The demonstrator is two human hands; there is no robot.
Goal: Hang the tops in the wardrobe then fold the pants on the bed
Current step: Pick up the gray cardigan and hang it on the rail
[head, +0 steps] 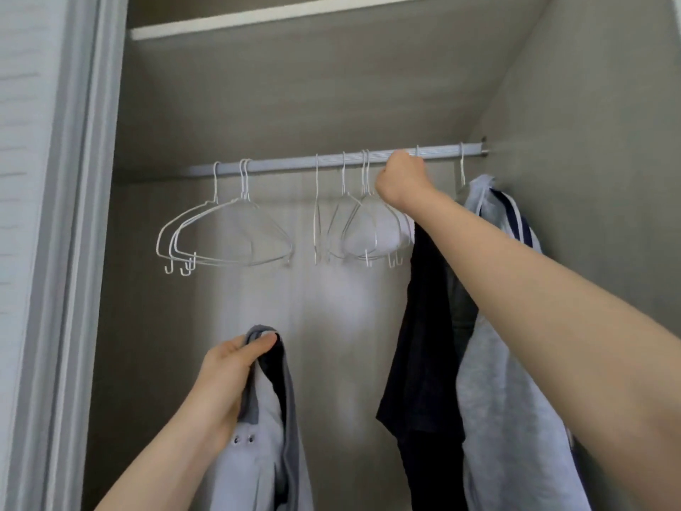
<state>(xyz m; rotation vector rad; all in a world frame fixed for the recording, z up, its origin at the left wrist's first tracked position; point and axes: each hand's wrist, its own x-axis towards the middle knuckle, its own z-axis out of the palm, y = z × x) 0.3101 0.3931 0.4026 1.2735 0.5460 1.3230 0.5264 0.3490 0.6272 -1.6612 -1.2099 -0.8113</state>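
My left hand [232, 370] grips a light grey top [258, 437] by its darker grey collar, low in front of the wardrobe. My right hand [401, 182] is raised to the rail [287, 164], fingers curled at the hook of a hanger; the hook itself is hidden by the hand. A dark navy top [427, 326] hangs straight below that hand. A light grey top with navy stripes [508, 326] hangs at the rail's right end.
Three empty white wire hangers [221, 234] hang at the left of the rail, and several more white wire hangers [361, 230] bunch near my right hand. A shelf [258, 20] runs above. The wardrobe's door frame [73, 252] stands at the left.
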